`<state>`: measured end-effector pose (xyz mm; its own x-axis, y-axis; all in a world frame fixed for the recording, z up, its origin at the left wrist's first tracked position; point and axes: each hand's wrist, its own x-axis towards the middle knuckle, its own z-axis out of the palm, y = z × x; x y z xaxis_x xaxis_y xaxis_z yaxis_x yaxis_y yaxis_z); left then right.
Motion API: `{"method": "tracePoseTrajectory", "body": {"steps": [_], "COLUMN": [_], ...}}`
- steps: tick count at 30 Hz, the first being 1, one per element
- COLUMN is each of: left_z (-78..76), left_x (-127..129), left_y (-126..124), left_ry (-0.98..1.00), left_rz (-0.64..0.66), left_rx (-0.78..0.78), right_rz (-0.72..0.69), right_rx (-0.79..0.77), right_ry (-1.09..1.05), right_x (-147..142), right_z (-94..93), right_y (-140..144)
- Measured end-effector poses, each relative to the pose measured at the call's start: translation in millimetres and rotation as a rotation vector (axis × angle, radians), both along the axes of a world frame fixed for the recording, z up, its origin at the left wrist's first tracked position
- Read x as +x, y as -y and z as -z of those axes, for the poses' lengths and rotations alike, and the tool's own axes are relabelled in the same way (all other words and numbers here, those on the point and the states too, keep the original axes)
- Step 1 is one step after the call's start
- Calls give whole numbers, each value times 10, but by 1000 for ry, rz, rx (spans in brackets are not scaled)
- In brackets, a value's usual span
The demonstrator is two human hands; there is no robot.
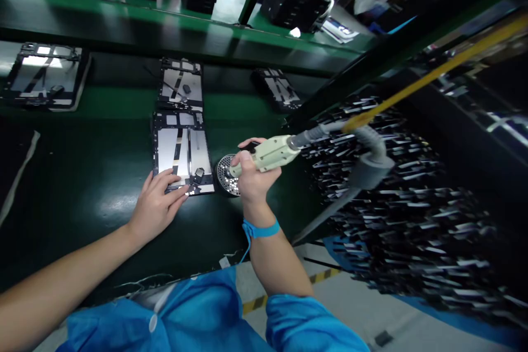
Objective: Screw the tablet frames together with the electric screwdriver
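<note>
My left hand (157, 203) rests with fingers stretched out on the lower edge of a tablet-like device panel (165, 148). The panel has a dark frame, a silver inner face, a black strip and a small black part near its bottom. In my right hand (256, 179) is a pale green electric screwdriver (275, 153), fingers wrapped round its body. Its front end points left over a round metal dish (225, 168) full of holes. That dish stands just right of the panel, partly hidden by my hand. A blue strap (264, 229) circles my right wrist.
Similar panels lie behind (192, 85), at far left (45, 77) and at back right (281, 89) on the green bench (111, 176). A grey hose and yellow cord (437, 74) run from the screwdriver. Many dark-and-silver pieces (412, 203) crowd the right. Black stacks stand on the far shelf.
</note>
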<state>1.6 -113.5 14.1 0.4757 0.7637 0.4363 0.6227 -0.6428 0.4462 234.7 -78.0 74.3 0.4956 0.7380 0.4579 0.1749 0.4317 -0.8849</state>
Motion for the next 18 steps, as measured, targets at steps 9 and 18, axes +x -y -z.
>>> {"method": "tracePoseTrajectory", "body": {"steps": [9, 18], "left_z": [-17, -6], "left_x": [-3, 6], "left_y": [0, -4], "left_ry": [-5, 18], "left_rz": [7, 4], "left_rx": [1, -15], "right_rz": [38, 46], "right_rx": [-86, -51], "right_ry": [32, 29], "right_x": [-28, -13], "right_z": [64, 47], "right_y": [-23, -43]}}
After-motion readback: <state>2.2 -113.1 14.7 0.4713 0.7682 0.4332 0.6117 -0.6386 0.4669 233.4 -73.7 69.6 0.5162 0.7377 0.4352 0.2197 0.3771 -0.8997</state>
